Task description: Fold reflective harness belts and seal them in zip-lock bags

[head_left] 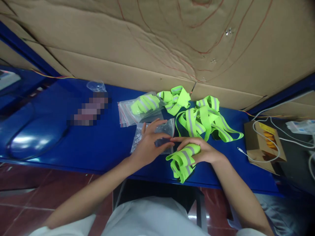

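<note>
My right hand (pixel 205 151) is wrapped round a folded bundle of neon-yellow reflective strap (pixel 184 164) with a grey stripe, above the table's front edge. Its index finger reaches left to the fingertips of my left hand (pixel 147 144). That hand lies over a clear plastic zip bag (pixel 137 136), thumb and index finger close together at the bag's right edge, other fingers stretched out. Part of the bag is hidden under the hand. Behind it, a folded strap (pixel 145 103) rests on a stack of clear zip bags (pixel 124 114).
More reflective straps lie loose (pixel 197 121) and bunched (pixel 176 98) toward the cardboard wall (pixel 157 59). On the right of the blue table (pixel 118 147) stand an open cardboard box (pixel 253 137) and a white cable (pixel 258 160). A blurred-out object (pixel 90 109) is at left.
</note>
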{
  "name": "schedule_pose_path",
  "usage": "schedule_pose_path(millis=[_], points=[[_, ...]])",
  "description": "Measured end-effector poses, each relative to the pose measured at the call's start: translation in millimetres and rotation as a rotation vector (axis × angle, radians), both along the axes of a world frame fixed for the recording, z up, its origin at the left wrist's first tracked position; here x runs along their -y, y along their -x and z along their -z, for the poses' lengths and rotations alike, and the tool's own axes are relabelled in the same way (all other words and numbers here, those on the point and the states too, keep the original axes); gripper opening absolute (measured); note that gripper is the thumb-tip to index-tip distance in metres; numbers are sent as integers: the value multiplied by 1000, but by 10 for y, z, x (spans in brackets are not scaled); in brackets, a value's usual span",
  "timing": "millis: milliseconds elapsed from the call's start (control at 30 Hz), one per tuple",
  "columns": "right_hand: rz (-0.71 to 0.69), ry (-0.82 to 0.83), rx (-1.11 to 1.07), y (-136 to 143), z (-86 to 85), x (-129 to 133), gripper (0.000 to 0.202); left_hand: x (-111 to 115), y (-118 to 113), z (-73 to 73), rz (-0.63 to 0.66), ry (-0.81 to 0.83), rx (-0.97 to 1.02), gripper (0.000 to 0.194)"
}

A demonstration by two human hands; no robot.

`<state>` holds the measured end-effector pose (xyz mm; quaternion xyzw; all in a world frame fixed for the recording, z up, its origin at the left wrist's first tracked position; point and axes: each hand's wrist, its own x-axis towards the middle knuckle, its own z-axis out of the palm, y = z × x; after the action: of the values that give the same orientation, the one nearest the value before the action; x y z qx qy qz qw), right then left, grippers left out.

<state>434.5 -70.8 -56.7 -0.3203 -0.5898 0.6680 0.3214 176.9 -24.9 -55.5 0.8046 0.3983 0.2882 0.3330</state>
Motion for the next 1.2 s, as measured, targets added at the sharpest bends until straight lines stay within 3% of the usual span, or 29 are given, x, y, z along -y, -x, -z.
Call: schedule_pose_path(millis=[133,233,300,400,500,600,733,1000,1200], points=[[2,-66,55,-17,-24,-3,45,-4,-19,54,25,-11,-51,10],[51,-123,69,-148,-109,29,44,72,-47,52,-116,-178,-165,11],[64,-136,8,-250,-165,58,41,142,-127,31,-132,-223,-275,18],[-41,-105,-141,-319,-205,76,40,194,-312,-21,17,-35,-464,31],[-144,-71,-161,-264,-189,51,43,104,-422,-67,116,154,-541,28],[-168,-72,-81,-176,-166,21,45,-99,-366,-62,235,239,-452,16],[-144,-153,68,-121,-172,9,39,-332,-198,34,338,412,-322,15],[-84,-271,283,-31,-130,1,45,-421,-30,142,414,814,-51,32],[-79,-277,324,7,-111,18,46,-598,-16,176,517,1077,11,37]])
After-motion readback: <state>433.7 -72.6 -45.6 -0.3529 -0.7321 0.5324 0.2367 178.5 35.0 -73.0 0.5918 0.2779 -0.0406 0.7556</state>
